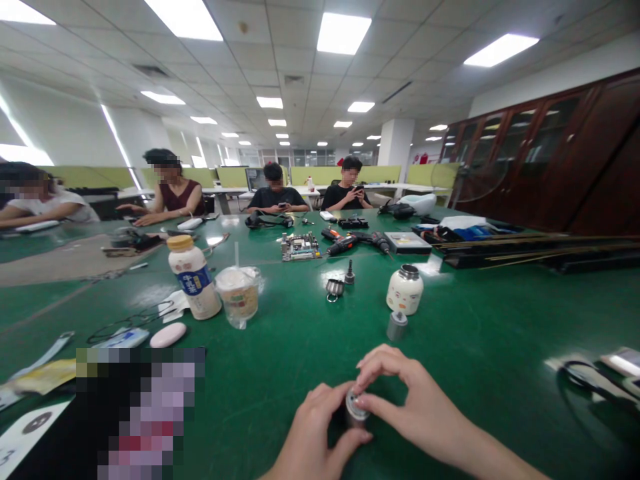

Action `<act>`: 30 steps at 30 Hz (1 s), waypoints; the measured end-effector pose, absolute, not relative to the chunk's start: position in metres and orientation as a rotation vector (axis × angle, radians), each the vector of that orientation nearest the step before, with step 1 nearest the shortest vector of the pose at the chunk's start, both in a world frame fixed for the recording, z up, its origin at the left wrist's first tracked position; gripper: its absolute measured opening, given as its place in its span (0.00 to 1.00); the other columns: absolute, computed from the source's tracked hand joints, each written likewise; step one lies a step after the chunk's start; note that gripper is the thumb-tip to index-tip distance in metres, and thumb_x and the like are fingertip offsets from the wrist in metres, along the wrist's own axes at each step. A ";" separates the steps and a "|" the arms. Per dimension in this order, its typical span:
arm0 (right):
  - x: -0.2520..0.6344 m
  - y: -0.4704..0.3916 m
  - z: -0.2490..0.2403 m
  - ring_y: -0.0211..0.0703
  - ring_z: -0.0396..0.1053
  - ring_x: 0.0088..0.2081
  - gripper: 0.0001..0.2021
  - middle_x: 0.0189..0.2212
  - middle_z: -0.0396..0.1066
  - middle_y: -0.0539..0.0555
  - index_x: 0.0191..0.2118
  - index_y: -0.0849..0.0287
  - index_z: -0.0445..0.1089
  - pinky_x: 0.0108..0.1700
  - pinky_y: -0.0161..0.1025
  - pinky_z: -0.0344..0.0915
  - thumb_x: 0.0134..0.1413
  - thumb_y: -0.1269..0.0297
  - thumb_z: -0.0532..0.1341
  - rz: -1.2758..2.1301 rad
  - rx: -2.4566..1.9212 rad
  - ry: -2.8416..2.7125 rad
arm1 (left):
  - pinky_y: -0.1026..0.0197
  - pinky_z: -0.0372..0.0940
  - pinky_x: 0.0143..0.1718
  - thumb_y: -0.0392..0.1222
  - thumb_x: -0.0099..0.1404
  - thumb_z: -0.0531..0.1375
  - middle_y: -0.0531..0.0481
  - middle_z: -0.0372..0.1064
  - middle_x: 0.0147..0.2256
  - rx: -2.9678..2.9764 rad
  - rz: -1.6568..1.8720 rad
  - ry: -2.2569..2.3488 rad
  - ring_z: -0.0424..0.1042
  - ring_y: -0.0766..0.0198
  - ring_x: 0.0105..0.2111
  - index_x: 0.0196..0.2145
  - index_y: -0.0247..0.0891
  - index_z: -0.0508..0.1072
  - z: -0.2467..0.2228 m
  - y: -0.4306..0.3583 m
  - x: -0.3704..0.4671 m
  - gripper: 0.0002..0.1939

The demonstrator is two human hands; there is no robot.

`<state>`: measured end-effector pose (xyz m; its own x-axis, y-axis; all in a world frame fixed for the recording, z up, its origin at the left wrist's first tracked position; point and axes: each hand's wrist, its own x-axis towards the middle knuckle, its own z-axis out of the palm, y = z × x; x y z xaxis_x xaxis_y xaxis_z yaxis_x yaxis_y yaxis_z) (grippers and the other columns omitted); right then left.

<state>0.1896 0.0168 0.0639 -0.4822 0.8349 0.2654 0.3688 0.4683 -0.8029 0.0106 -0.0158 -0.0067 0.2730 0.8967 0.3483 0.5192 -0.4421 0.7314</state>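
Note:
My left hand point(316, 427) is closed around the side of a small silver metal cylinder point(356, 415), which stands upright near the front of the table. Thumb and fingers of my right hand point(400, 393) pinch at the cylinder's top, partly hiding what is there. Just beyond my right hand is another short silver cylinder point(397, 325) with a small raised piece on top. Behind it stands a cream-coloured, open-necked bottle point(405, 291) with small printed pictures. Farther off lie a round metal piece with a ring point(335, 289) and a dark upright fitting point(349, 273).
Left stand a capped drink bottle point(195, 280) and a plastic cup with a straw point(238, 297), near a pale oval case point(168, 335). A circuit board point(301, 247) and power drills point(345, 241) lie beyond. Several people sit across the green table point(470, 333). Cables point(585, 375) lie right.

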 end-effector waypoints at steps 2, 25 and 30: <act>0.189 0.017 0.061 0.46 0.70 0.41 0.04 0.32 0.74 0.49 0.32 0.54 0.73 0.47 0.43 0.62 0.49 0.70 0.67 0.880 -1.019 -2.061 | 0.59 0.65 0.42 0.37 0.57 0.67 0.48 0.75 0.41 2.071 1.040 1.270 0.71 0.57 0.40 0.51 0.42 0.70 -0.005 -0.016 0.011 0.24; 0.210 0.059 0.042 0.44 0.75 0.39 0.04 0.34 0.78 0.51 0.36 0.56 0.70 0.47 0.42 0.67 0.53 0.67 0.64 0.809 -1.074 -1.872 | 0.55 0.64 0.47 0.39 0.58 0.64 0.45 0.73 0.42 1.991 0.903 1.334 0.71 0.55 0.42 0.54 0.40 0.69 0.003 -0.018 0.011 0.25; 0.218 0.070 0.014 0.44 0.74 0.38 0.02 0.34 0.77 0.51 0.34 0.58 0.72 0.46 0.43 0.67 0.54 0.68 0.62 0.731 -1.113 -2.030 | 0.56 0.64 0.47 0.39 0.59 0.64 0.46 0.73 0.42 2.010 0.924 1.336 0.71 0.56 0.42 0.54 0.41 0.69 0.003 -0.018 0.011 0.24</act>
